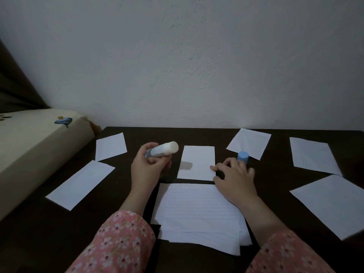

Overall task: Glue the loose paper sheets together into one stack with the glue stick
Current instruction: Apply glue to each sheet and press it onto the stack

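1. On the dark table (pixel 275 186), centre: small sheet (pixel 197 162), white, blank, upright rectangle, long axis running away from the person. It lies flat, between the two hands.
2. Left hand (pixel 147 166): fingers curled round the glue stick (pixel 163 149), gripping its lower barrel. The stick is uncapped, held off the table, long axis tilted up and to the right, its pale glue end aimed toward the sheet's upper left corner. The sheet lies just right of this grip, so the left hand is judged the one to apply glue, moving rightward and down.
3. Right hand (pixel 234 176): fingers bent, fingertips touching the sheet's right edge, seemingly steadying it; whether it presses or merely rests cannot be told. It holds nothing.
4. Cap (pixel 243 156): blue, short cylinder, upright on the table just beyond the right hand.
5. Stack (pixel 199 217): lined white sheets, loosely squared, edges fanned slightly, lying near the person just below the small sheet.
6. Loose sheets: two at left (pixel 111 146), (pixel 80 184); one at upper right of centre (pixel 249 142); two at far right (pixel 313 154), (pixel 331 203). All thin, flat and white, well apart from one another.
7. Sleeves (pixel 122 241): pink floral fabric.
8. Cushion (pixel 39 142): cream, at left, beside the table.
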